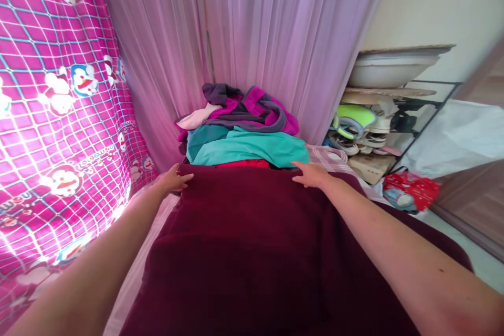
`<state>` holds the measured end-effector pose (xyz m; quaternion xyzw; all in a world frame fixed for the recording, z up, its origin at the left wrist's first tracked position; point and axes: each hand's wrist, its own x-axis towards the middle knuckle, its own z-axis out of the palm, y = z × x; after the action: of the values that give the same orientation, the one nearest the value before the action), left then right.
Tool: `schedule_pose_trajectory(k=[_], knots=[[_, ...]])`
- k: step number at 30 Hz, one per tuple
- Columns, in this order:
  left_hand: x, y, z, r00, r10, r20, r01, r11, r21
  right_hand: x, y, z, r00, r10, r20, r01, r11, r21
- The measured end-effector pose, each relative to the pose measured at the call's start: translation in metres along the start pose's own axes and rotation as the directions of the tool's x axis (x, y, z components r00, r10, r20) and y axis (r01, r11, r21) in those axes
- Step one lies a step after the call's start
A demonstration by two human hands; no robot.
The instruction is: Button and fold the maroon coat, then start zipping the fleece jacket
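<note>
1. Maroon cloth (244, 231): found lying broad across the surface (125, 291), far edge just short of the teal clothing (252, 142), near end out of view.
2. My left hand (177, 179) touches the cloth at its far left corner, digits spread.
3. My right hand (313, 174) rests at the far edge, toward the right, thumb and index finger apart. Whether either hand pinches fabric, I cannot tell.
4. Handling, in my judgement: soft, limp, unlikely to slip or break, moderately heavy for its spread. The near part is dark, so thickness remains uncertain.
5. Hold advised: far edge, hands well apart, limiting sag between them.
</note>
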<state>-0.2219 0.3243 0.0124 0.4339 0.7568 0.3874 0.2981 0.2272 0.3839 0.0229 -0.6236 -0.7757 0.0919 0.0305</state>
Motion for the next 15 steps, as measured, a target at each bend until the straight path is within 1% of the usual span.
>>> schedule_pose_trajectory(k=[2,3,4,5,6,7,8,9,10,11,12,13,14,15], knots=[[0.008,0.004,0.006,1.000,0.023,0.001,-0.023,1.000,0.006,0.008,0.001,0.005,0.991,-0.010,0.133,0.006,0.999,0.034],[0.012,0.007,0.006,0.999,0.037,-0.001,-0.037,0.999,0.030,0.009,0.001,0.006,0.986,-0.030,0.167,0.029,1.000,0.008],[0.015,0.011,0.004,0.999,0.051,-0.014,-0.051,0.997,0.053,0.009,0.002,0.005,0.982,-0.054,0.178,0.062,0.997,-0.042],[0.018,0.016,0.001,0.997,0.069,-0.033,-0.066,0.995,0.076,0.008,0.002,0.002,0.983,-0.078,0.165,0.095,0.990,-0.103],[0.020,0.024,-0.003,0.995,0.090,-0.051,-0.084,0.992,0.096,0.006,0.003,-0.002,0.988,-0.095,0.124,0.115,0.980,-0.165],[0.023,0.034,-0.007,0.989,0.126,-0.077,-0.116,0.985,0.124,0.004,0.003,-0.007,0.994,-0.095,0.054,0.105,0.971,-0.217],[0.026,0.046,-0.011,0.977,0.183,-0.111,-0.164,0.974,0.159,0.002,0.003,-0.012,0.996,-0.075,-0.039,0.063,0.966,-0.252],[0.030,0.059,-0.015,0.957,0.252,-0.146,-0.223,0.956,0.190,0.000,0.003,-0.018,0.989,-0.046,-0.141,0.006,0.963,-0.269],[0.034,0.073,-0.016,0.924,0.326,-0.201,-0.282,0.934,0.219,-0.001,0.002,-0.022,0.971,-0.015,-0.239,-0.053,0.960,-0.275],[0.038,0.086,-0.016,0.905,0.361,-0.227,-0.309,0.922,0.232,-0.002,0.000,-0.024,0.948,0.016,-0.319,-0.108,0.955,-0.274],[0.041,0.097,-0.014,0.889,0.389,-0.243,-0.331,0.910,0.248,-0.002,-0.002,-0.023,0.927,0.046,-0.373,-0.154,0.951,-0.267],[0.045,0.105,-0.010,0.877,0.408,-0.255,-0.341,0.901,0.268,-0.002,-0.005,-0.021,0.914,0.074,-0.398,-0.187,0.949,-0.254],[0.047,0.110,-0.003,0.872,0.415,-0.261,-0.339,0.895,0.289,-0.001,-0.008,-0.015,0.912,0.104,-0.397,-0.212,0.948,-0.238],[0.047,0.110,0.004,0.870,0.416,-0.265,-0.331,0.891,0.311,-0.001,-0.011,-0.008,0.917,0.133,-0.377,-0.229,0.948,-0.221]])
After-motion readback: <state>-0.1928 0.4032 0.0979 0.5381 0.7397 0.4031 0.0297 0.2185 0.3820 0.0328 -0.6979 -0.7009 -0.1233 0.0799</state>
